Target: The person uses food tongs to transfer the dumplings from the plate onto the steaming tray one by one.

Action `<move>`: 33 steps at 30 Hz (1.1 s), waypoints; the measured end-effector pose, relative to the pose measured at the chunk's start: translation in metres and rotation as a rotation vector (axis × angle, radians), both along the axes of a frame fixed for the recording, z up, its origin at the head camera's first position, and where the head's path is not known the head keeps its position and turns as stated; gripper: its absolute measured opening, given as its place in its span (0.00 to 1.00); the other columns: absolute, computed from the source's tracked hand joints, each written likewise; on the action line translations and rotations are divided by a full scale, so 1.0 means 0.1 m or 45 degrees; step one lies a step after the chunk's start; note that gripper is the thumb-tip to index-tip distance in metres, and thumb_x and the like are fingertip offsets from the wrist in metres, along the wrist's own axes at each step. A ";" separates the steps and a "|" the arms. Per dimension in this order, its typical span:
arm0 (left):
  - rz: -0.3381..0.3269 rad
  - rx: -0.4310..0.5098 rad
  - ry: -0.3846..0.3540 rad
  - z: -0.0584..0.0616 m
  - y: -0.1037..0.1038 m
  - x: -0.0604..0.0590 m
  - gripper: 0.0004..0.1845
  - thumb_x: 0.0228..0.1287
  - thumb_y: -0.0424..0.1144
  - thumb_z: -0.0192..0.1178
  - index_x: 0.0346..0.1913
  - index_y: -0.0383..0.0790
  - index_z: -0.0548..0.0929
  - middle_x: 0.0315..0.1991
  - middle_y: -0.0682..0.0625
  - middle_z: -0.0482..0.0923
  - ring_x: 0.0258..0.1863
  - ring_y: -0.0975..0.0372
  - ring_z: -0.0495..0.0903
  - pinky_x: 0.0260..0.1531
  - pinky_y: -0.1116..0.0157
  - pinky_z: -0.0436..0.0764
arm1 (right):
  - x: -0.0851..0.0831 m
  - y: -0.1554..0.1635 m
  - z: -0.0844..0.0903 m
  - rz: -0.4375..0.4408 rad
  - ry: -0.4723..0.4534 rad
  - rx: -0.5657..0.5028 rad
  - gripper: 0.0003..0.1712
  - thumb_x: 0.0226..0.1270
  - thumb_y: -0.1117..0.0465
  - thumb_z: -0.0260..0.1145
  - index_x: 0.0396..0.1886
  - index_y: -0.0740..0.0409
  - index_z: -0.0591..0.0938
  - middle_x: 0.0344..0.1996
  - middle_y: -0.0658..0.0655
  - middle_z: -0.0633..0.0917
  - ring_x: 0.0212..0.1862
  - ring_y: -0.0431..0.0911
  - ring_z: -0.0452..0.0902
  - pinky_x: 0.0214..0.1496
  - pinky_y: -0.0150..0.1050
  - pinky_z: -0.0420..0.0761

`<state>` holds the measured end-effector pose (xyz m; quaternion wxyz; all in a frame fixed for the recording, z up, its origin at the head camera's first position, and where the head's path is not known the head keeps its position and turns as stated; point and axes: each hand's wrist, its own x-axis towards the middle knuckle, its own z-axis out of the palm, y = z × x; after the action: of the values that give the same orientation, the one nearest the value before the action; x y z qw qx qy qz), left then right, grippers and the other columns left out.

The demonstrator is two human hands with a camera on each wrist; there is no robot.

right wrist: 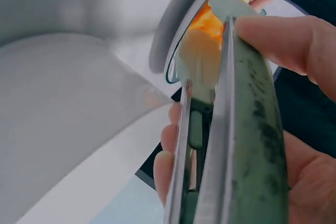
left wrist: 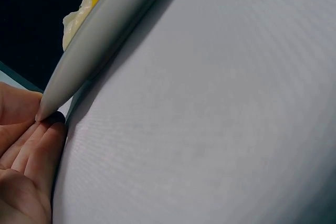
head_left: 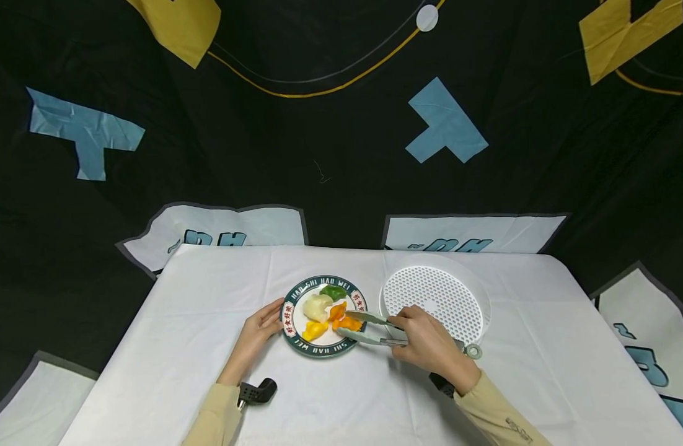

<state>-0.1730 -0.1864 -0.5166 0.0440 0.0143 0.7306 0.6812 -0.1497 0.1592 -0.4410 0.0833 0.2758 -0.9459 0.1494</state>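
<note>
Head view first: a round plate (head_left: 323, 352) with a dark green rim sits on the white tablecloth (head_left: 180, 347), and that rim carries white lettering reading "HAO SHI HAO WEI" along the far arc, with red-and-white badges of Chinese characters at the sides. On the plate lie a pale dumpling (head_left: 317, 306), a green one (head_left: 333, 292), a yellow one (head_left: 315, 330) and an orange dumpling (head_left: 346, 322). The left hand (head_left: 261, 326) rests against the plate's left edge, fingers fairly straight and touching the rim, not wrapped around anything. The right hand (head_left: 427, 342), right of the plate, grips a pair of pale green tongs (head_left: 369, 328); the tong tips reach over the plate's right side and close about the orange dumpling. Just right of the plate, behind the right hand, lies a white perforated round tray (head_left: 439, 294). Beyond the table, blue letters on white fabric are partly cut off and cannot be read with certainty.

Left wrist view: the plate's grey underside (left wrist: 100, 30) rises above the cloth, and fingertips (left wrist: 44, 121) touch its edge; yellow and pale food shows over the rim.

Right wrist view: fingers (right wrist: 286, 38) clamp the tongs (right wrist: 247, 145), whose blurred tips seem to pinch orange food (right wrist: 210, 22) at the plate's edge.
</note>
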 end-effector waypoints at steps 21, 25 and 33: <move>0.015 0.023 -0.031 -0.02 0.00 0.00 0.29 0.63 0.24 0.52 0.69 0.29 0.64 0.68 0.36 0.62 0.66 0.50 0.65 0.55 0.76 0.71 | -0.02 0.18 0.09 0.100 0.174 -0.199 0.20 0.44 0.66 0.71 0.42 0.58 0.87 0.36 0.51 0.84 0.36 0.41 0.77 0.32 0.33 0.80; 0.015 0.013 -0.028 -0.01 0.00 0.00 0.29 0.63 0.24 0.53 0.68 0.29 0.64 0.68 0.36 0.62 0.66 0.50 0.65 0.55 0.76 0.71 | -0.06 0.26 0.11 0.119 0.202 -0.226 0.20 0.44 0.66 0.72 0.42 0.59 0.87 0.36 0.51 0.84 0.36 0.41 0.78 0.33 0.34 0.80; 0.012 0.011 -0.037 0.00 0.00 0.01 0.29 0.64 0.25 0.53 0.69 0.30 0.64 0.68 0.37 0.62 0.66 0.51 0.64 0.55 0.77 0.69 | -0.14 0.48 0.16 0.123 0.219 -0.282 0.20 0.45 0.68 0.72 0.43 0.60 0.87 0.37 0.52 0.85 0.37 0.43 0.78 0.33 0.38 0.81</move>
<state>-0.1719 -0.1861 -0.5163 0.0513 0.0010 0.7270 0.6847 -0.1633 0.2073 -0.4253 0.1867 0.3219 -0.8986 0.2323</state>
